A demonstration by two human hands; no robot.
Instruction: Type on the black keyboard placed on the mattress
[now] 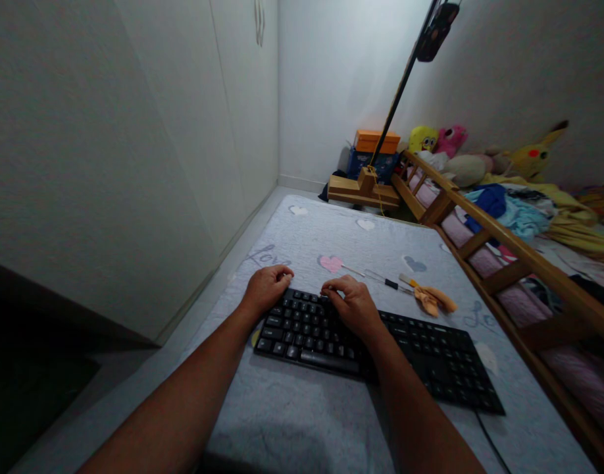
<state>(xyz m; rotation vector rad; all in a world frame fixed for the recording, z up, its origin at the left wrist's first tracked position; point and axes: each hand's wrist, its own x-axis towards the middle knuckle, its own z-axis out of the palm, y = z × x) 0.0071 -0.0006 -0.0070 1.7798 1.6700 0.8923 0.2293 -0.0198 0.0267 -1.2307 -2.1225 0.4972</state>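
Note:
A black keyboard [306,322] lies flat on the patterned cloth, with its cable leaving at the lower right. My left hand [268,289] is at its upper left corner, fingers curled and thumb close to the index finger; whether it grips the keyboard edge is hidden. Over the upper rows of keys, my right hand [352,306] has thumb and index finger pinched together. Anything between those fingertips is too small to make out. Behind the keyboard lie a thin white stick [353,270], a slim tool with a black grip [391,284], a small brush [406,280] and an orange cloth [433,299].
A wooden bed rail [499,243] runs along the right, with clothes and plush toys [529,161] beyond it. Pale cabinet doors [183,131] stand at the left. At the back are a wooden stand [366,187] with a black pole and an orange box [376,141].

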